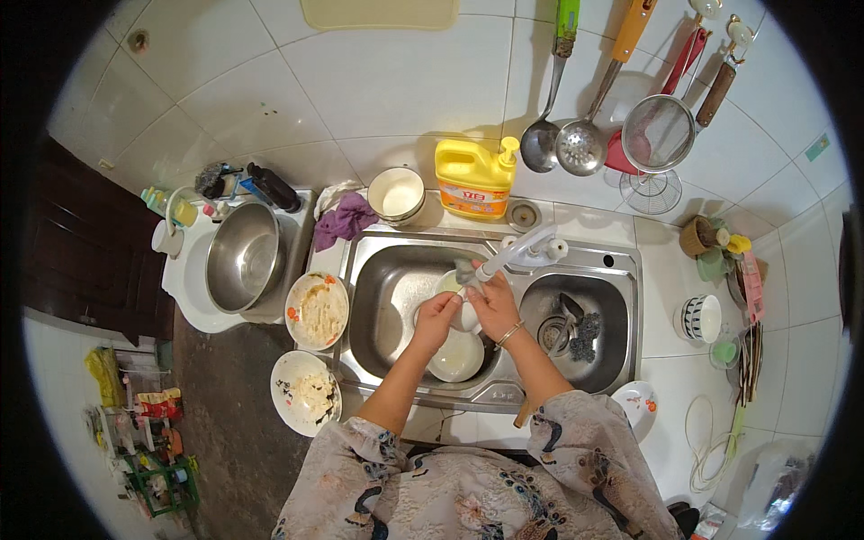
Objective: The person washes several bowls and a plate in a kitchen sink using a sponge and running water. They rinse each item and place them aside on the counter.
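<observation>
Over the left basin of the steel double sink (378,283), my left hand (435,320) pinches a small white piece of tableware (466,317), mostly covered by fingers. My right hand (496,307), with a bangle at the wrist, grips the same piece from the other side. Just above my fingers is the end of the pale faucet spout (516,251), with a greyish piece (464,271) beside it that I cannot identify. A white bowl (456,359) lies below my hands in the basin. Part of another pale dish (447,282) shows behind them.
A ladle (570,307) and dark scouring mesh (584,337) lie in the right basin. Soiled plates (317,310) (307,393) stand left of the sink. Behind are stacked bowls (396,194), a purple cloth (347,219) and a yellow detergent jug (474,179). Utensils (582,147) hang above.
</observation>
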`<state>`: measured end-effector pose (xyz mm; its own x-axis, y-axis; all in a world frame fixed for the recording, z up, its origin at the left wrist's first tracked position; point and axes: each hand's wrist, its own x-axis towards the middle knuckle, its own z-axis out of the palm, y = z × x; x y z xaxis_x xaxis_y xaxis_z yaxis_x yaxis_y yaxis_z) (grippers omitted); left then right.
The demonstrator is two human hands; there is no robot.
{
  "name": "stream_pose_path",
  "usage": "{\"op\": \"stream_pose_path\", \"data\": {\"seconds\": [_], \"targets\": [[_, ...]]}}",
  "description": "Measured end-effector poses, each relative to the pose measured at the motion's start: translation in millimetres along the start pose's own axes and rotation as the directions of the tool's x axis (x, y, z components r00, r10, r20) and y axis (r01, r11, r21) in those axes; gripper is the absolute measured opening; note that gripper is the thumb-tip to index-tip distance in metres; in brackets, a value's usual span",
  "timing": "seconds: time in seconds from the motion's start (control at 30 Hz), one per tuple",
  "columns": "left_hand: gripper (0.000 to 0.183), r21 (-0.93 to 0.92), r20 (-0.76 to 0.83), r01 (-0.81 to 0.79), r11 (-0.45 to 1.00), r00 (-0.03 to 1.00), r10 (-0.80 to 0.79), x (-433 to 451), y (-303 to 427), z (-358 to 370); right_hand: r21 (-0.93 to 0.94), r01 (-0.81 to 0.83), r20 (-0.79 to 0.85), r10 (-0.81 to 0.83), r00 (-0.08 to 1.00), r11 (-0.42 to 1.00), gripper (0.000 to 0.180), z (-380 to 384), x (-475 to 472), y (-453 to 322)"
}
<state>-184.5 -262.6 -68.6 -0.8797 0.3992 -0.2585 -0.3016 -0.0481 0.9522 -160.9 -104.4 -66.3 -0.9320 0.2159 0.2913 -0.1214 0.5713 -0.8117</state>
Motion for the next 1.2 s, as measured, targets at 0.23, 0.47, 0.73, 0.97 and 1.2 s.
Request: {"op": "stream_pose_path", "data": {"seconds": [0.23, 0.47, 0.73, 0.97, 1.2], "targets": [[0.029, -0.756, 0.026, 0.100, 0.646, 0.992, -0.124, -1, -1, 2, 0.797, -0.604, 0.500, 0.539, 0.678, 0.021, 0.030, -20, 8, 24], [0.040, -0.892, 0.102, 0.209, 0.402, 0.957, -0.271, 19, -9, 3, 0.794, -0.496, 0.600, 0.324, 0.731, -0.351, 0.040, -10, -30, 21], [0.041, -0.696, 0.034, 0.169, 0.697, 0.979, -0.203, 4, -4, 29, 0.886, -0.371, 0.448, 0.722, 0.527, -0.279, 0.028, 4, -11, -19], [0.045, -0.652, 0.072, 0.344, 0.676, 0.915, -0.396, 9, -9, 44, 0.882, -0.407, 0.138, 0.695, 0.705, 0.237, 0.028, -9, -23, -22], [0.036, -0.530, 0.251, 0.489, 0.693, 0.871, -0.423, 36, 13, 26, 0.700, -0.587, 0.285, 0.595, 0.751, 0.406, 0.029, -34, -39, -6]]}}
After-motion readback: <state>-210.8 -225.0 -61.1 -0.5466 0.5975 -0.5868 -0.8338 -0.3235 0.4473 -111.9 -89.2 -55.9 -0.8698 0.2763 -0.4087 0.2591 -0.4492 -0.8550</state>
